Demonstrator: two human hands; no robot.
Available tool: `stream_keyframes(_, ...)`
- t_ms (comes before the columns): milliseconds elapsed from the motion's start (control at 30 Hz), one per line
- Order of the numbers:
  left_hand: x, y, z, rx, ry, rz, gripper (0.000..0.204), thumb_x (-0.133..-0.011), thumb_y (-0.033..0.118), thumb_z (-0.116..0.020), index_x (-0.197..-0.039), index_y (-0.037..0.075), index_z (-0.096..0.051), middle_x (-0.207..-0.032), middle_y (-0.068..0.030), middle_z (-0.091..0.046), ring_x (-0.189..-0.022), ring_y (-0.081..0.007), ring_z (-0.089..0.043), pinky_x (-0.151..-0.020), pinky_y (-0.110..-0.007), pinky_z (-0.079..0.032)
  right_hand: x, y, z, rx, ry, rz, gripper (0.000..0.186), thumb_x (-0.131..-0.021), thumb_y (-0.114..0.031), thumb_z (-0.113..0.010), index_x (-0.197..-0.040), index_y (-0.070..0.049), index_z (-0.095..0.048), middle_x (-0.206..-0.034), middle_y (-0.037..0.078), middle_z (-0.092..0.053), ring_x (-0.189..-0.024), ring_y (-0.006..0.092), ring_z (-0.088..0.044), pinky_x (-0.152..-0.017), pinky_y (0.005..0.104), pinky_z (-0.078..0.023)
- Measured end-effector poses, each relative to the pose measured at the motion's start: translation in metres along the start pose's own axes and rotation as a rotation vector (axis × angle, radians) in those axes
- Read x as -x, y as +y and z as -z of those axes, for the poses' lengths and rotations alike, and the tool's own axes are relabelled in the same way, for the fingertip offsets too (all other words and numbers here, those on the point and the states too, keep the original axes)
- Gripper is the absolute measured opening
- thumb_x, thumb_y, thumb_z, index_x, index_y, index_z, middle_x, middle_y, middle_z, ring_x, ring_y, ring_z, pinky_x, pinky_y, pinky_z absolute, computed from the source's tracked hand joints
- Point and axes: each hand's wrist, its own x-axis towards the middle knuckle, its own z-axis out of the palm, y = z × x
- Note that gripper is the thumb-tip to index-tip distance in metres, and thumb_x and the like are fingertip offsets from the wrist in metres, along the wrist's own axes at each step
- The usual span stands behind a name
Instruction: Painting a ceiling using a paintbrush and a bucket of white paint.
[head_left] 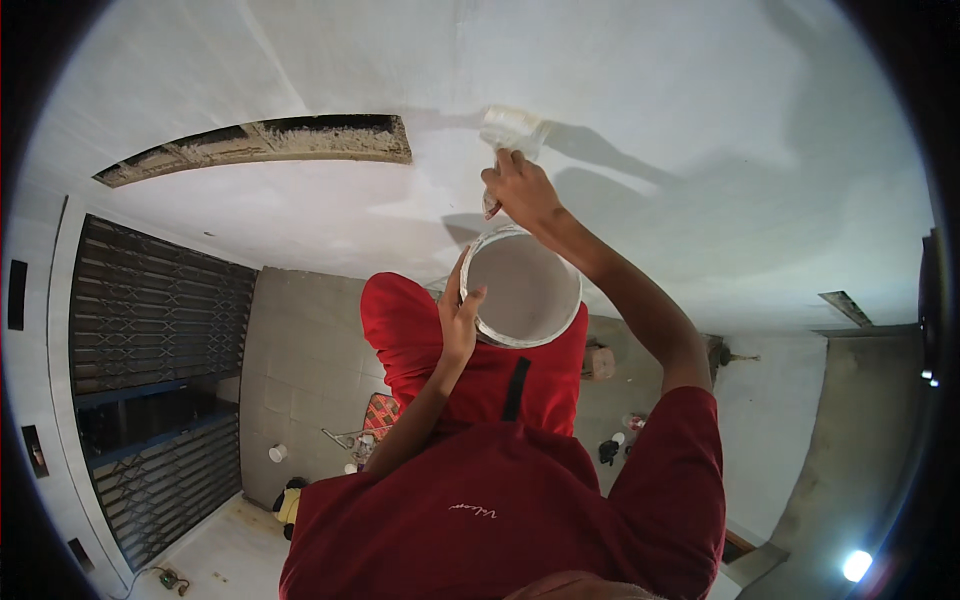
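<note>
My right hand (522, 190) is wrapped round the handle of a wide paintbrush (512, 128), whose pale bristles rest against the white wall (640, 110) in front of me. Below it, my left hand (462, 312) grips the left side of a round white bucket (468, 262), fingers outside and thumb over the rim. Pale, whitish paint (525, 287) shows inside the bucket. The bucket is held above my red-trousered legs (470, 390), tilted so that its mouth shows. Shadows of the brush and my hand fall on the wall to the right.
A long rectangular recess (260, 145) cuts into the wall at left. A dark folding metal gate (160, 290) stands at far left. On the tiled floor (300, 345) lie a white cup (278, 453), a red patterned seat (381, 412) and a brown box (599, 363). A bright lamp (857, 566) shines at lower right.
</note>
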Motion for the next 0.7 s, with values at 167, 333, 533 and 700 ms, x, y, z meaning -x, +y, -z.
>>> stream_keyframes(167, 0.003, 0.007, -0.003, -0.065, -0.023, -0.005, 0.057, -0.086, 0.001, -0.048, -0.143, -0.005, -0.039, -0.142, -0.0167, -0.047, -0.131, -0.0229, -0.045, -0.111, -0.034, -0.031, -0.02, 0.012, -0.002, -0.392, -0.328, -0.03, 0.005, -0.075, -0.009, -0.064, -0.079, -0.009, -0.068, -0.089, 0.016, -0.061, -0.081, 0.0302, -0.064, -0.066, 0.0403, -0.053)
stream_keyframes(333, 0.003, 0.003, -0.002, 0.024, -0.015, -0.014, 0.058, -0.087, 0.002, -0.049, -0.144, -0.005, -0.038, -0.141, -0.0159, -0.048, -0.13, -0.0219, -0.045, -0.11, -0.034, -0.032, -0.066, 0.039, 0.028, -0.444, -0.214, -0.03, 0.008, -0.073, -0.004, -0.056, -0.074, -0.011, -0.061, -0.079, 0.012, -0.058, -0.074, 0.0331, -0.06, -0.065, 0.0454, -0.048)
stream_keyframes(533, 0.003, 0.002, 0.001, 0.042, -0.04, 0.008, 0.057, -0.09, -0.001, -0.051, -0.145, -0.003, -0.036, -0.144, -0.015, -0.045, -0.132, -0.0214, -0.043, -0.111, -0.034, -0.031, -0.129, 0.053, 0.173, -0.255, 0.093, -0.028, 0.008, -0.073, -0.006, -0.059, -0.077, -0.011, -0.064, -0.073, 0.009, -0.063, -0.075, 0.0305, -0.065, -0.064, 0.0426, -0.051)
stream_keyframes(700, 0.003, 0.004, 0.002, 0.034, -0.025, 0.017, 0.058, -0.09, -0.001, -0.051, -0.146, -0.001, -0.036, -0.145, -0.0137, -0.045, -0.133, -0.021, -0.043, -0.111, -0.034, -0.031, -0.15, 0.021, 0.218, -0.021, 0.354, 0.109, 0.01, -0.077, -0.01, -0.065, -0.075, -0.001, -0.061, -0.076, 0.015, -0.057, -0.068, 0.0245, -0.061, -0.064, 0.0388, -0.051)
